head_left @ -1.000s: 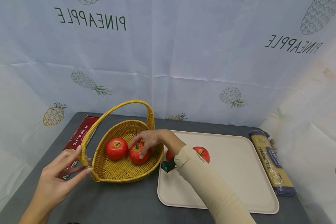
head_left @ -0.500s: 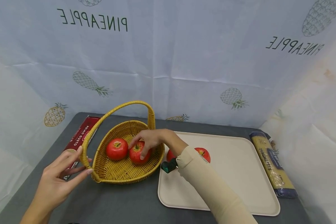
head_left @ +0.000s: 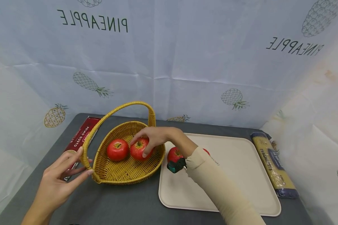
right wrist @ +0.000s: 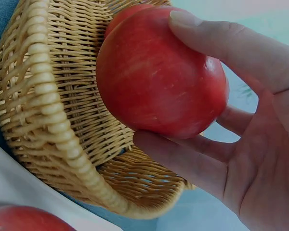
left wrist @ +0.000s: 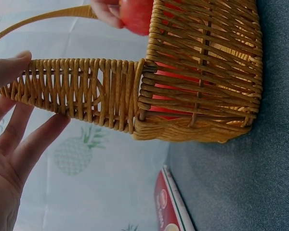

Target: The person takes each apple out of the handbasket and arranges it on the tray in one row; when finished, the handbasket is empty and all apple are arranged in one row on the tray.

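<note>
A yellow wicker basket (head_left: 115, 172) with a tall arched handle stands on the dark table. My left hand (head_left: 57, 179) pinches the near left end of that handle (left wrist: 82, 89) between thumb and fingers. Over the basket's right half, my right hand (head_left: 155, 137) grips a red apple (right wrist: 159, 72), thumb on one side and fingers on the other. In the right wrist view this apple appears raised above the woven bottom. A second red apple (head_left: 117, 150) lies in the basket to its left. Two more apples, one of them a red apple (head_left: 174, 154) partly covered by my wrist, lie on the beige tray.
The beige tray (head_left: 242, 175) lies right of the basket, partly under my right forearm. A spaghetti packet (head_left: 273, 165) lies along the tray's right side. Behind my left hand is a red pasta box (head_left: 80, 136). A printed white curtain (head_left: 186, 62) hangs behind the table.
My right hand has lifted the gripped apple slightly, and its wrist has shifted up and right, uncovering more of one tray apple. The left hand and basket have stayed in place.
</note>
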The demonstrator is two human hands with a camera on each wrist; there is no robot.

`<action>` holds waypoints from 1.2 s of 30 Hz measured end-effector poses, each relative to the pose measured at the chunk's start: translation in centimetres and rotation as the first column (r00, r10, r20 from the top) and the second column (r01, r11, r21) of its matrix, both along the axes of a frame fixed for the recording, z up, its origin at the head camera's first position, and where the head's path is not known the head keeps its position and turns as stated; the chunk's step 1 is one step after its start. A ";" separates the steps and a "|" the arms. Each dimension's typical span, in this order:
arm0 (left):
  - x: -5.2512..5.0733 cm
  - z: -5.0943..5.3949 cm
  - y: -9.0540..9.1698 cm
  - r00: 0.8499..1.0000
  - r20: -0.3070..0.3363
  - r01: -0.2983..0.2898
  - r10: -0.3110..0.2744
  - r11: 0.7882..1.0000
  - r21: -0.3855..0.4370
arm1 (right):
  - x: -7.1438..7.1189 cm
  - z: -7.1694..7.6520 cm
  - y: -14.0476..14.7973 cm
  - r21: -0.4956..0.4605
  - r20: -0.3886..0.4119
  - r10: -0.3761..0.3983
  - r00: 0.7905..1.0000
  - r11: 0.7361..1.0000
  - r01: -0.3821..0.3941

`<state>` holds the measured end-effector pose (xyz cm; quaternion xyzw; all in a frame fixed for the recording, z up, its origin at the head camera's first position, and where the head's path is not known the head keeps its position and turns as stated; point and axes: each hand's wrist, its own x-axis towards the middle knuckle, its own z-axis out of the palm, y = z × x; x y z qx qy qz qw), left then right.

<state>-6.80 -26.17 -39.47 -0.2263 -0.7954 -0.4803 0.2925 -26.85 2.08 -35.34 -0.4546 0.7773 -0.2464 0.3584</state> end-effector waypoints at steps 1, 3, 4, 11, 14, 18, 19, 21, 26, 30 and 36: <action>0.0 0.0 0.0 1.000 -0.002 0.002 -0.002 1.000 0.002 | 0.1 0.2 0.1 0.000 -0.002 -0.001 1.000 1.000 0.001; 0.0 -0.1 0.0 1.000 -0.005 0.005 -0.005 1.000 0.007 | 0.2 0.5 0.4 0.003 -0.010 -0.006 1.000 1.000 0.006; 0.0 -0.1 0.0 1.000 -0.006 0.007 -0.007 1.000 0.010 | 0.3 0.7 0.6 0.004 -0.016 -0.009 1.000 1.000 0.009; 0.0 -0.2 0.0 1.000 -0.005 0.001 -0.001 1.000 0.008 | 0.5 1.5 1.2 -0.003 -0.038 -0.010 0.999 1.000 0.010; 0.0 -0.3 0.0 1.000 -0.002 0.004 -0.004 1.000 0.008 | 0.6 1.7 1.5 -0.011 -0.049 -0.010 0.999 1.000 0.009; 0.0 -0.2 0.0 1.000 -0.004 0.011 -0.011 1.000 0.013 | 0.7 1.9 1.9 -0.021 -0.067 -0.013 0.998 1.000 0.012; 0.0 -0.2 0.0 1.000 -0.003 0.011 -0.011 1.000 0.012 | 0.7 1.9 2.0 -0.023 -0.067 -0.016 0.998 1.000 0.014; 0.0 -0.1 0.0 1.000 -0.002 0.010 -0.010 1.000 0.013 | 0.7 2.0 2.3 -0.028 -0.070 -0.020 0.997 0.999 0.018; 0.1 0.0 0.0 1.000 0.007 -0.008 0.008 1.000 0.000 | 0.7 2.2 3.1 -0.041 -0.065 -0.042 0.997 0.998 0.040; 0.1 -0.1 0.0 1.000 0.013 -0.014 0.014 1.000 -0.008 | 0.8 2.6 4.1 -0.041 -0.070 -0.073 0.995 0.997 0.070; 0.1 -0.1 0.0 1.000 0.017 -0.023 0.023 1.000 -0.012 | 1.1 3.1 5.6 -0.036 -0.060 -0.105 0.993 0.994 0.103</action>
